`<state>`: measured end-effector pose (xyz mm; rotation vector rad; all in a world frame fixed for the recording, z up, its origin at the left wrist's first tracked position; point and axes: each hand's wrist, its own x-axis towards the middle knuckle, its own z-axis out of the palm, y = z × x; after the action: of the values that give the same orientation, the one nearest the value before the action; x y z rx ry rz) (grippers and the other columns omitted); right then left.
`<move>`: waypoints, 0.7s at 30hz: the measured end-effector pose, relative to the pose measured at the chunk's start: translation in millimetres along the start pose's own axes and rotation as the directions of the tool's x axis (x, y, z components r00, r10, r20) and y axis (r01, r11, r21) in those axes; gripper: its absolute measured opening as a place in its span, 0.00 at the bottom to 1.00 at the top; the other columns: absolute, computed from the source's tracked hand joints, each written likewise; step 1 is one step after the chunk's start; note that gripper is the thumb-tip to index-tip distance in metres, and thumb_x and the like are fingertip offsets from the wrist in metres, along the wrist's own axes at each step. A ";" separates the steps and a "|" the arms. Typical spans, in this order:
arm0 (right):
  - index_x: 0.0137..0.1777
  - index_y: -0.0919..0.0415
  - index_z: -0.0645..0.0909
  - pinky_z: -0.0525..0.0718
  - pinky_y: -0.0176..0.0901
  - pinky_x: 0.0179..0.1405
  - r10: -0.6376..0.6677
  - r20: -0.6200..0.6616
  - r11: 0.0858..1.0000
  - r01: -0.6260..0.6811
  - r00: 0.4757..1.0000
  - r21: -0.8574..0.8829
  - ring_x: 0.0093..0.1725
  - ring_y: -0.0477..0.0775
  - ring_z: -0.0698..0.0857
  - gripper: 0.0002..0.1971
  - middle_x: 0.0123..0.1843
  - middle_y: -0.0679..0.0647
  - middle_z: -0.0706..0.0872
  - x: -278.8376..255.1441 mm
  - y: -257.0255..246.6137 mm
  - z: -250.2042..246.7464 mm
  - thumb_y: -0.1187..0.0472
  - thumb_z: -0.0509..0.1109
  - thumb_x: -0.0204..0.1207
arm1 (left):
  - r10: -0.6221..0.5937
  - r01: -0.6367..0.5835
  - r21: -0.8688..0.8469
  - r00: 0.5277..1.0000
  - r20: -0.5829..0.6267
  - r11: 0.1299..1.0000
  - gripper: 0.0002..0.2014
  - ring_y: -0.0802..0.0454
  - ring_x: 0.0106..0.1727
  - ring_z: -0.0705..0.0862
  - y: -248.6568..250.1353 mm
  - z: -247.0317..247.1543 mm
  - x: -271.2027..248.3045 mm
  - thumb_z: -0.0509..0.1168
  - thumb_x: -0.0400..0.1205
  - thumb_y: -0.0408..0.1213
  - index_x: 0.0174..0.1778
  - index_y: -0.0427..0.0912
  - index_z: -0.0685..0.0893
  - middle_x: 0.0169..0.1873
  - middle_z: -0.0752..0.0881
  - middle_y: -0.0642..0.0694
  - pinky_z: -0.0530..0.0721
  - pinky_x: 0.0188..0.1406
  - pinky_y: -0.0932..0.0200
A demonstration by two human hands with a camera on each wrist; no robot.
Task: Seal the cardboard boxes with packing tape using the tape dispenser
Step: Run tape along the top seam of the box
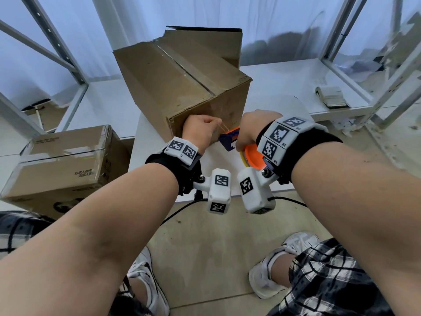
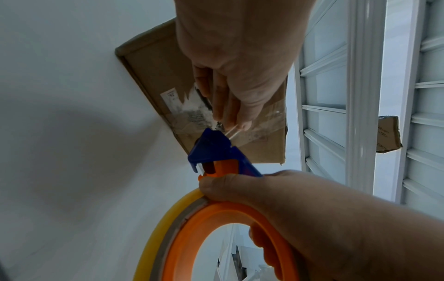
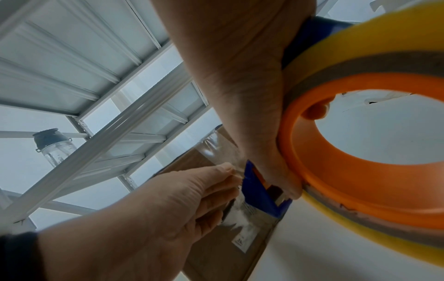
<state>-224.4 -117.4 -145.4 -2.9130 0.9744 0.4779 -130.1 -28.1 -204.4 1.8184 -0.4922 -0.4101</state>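
The cardboard box [image 1: 182,83] stands on the white surface [image 1: 284,83] just beyond both hands, its top seam running from the near right corner away to the far left. The right hand [image 1: 255,128] grips the orange and blue tape dispenser [image 1: 230,140] at the box's near side, its blue nose pointing at the cardboard. The left hand [image 1: 200,131], just left of it and nearer the box wall, pinches the loose end of clear tape [image 2: 231,134] where it leaves the nose. Judging from this, the tape end has to go onto the near wall below the seam, then the dispenser travels up and away along that seam. A second box [image 1: 61,165], already taped, sits lower at the left.
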 end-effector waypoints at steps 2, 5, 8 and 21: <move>0.48 0.57 0.79 0.73 0.44 0.32 0.011 0.005 1.000 -0.011 1.000 0.009 0.38 0.56 0.81 0.14 0.35 0.54 0.78 2.2 -3.1 -0.6 0.49 0.74 0.71 | 0.000 0.000 0.015 1.000 0.003 1.000 0.07 0.52 0.45 0.85 0.4 -2.6 0.2 0.69 0.80 0.37 0.48 0.39 0.91 0.41 0.88 0.47 0.83 0.48 0.58; 0.51 0.57 0.79 0.76 0.47 0.40 0.017 0.023 1.000 -0.017 1.000 0.009 0.43 0.59 0.82 0.15 0.40 0.55 0.81 6.7 -7.7 0.7 0.49 0.74 0.70 | 0.005 -0.005 0.035 1.000 -0.007 0.999 0.06 0.55 0.38 0.82 -0.3 -5.8 -0.3 0.69 0.80 0.37 0.46 0.41 0.91 0.36 0.87 0.50 0.81 0.41 0.61; 0.52 0.57 0.80 0.76 0.47 0.38 0.014 0.031 1.000 -0.014 0.999 0.002 0.42 0.59 0.82 0.16 0.38 0.55 0.80 6.4 -9.5 2.2 0.49 0.74 0.70 | 0.012 -0.011 0.059 1.000 -0.018 0.998 0.07 0.59 0.36 0.81 -1.2 -7.3 -0.5 0.68 0.81 0.37 0.48 0.41 0.91 0.36 0.87 0.50 0.82 0.40 0.61; 0.51 0.54 0.79 0.75 0.43 0.39 0.074 0.010 0.992 -0.074 0.997 0.098 0.41 0.59 0.80 0.20 0.40 0.54 0.79 13.3 18.0 36.9 0.41 0.74 0.68 | 0.057 -0.057 0.071 0.998 0.003 0.996 0.09 0.57 0.43 0.83 2.2 -25.3 12.7 0.68 0.81 0.36 0.51 0.36 0.90 0.43 0.88 0.44 0.80 0.46 0.64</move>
<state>-235.2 -134.9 -183.3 -2.7953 1.0760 0.4292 -106.7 -14.9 -195.3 1.8678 -0.5645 -0.3582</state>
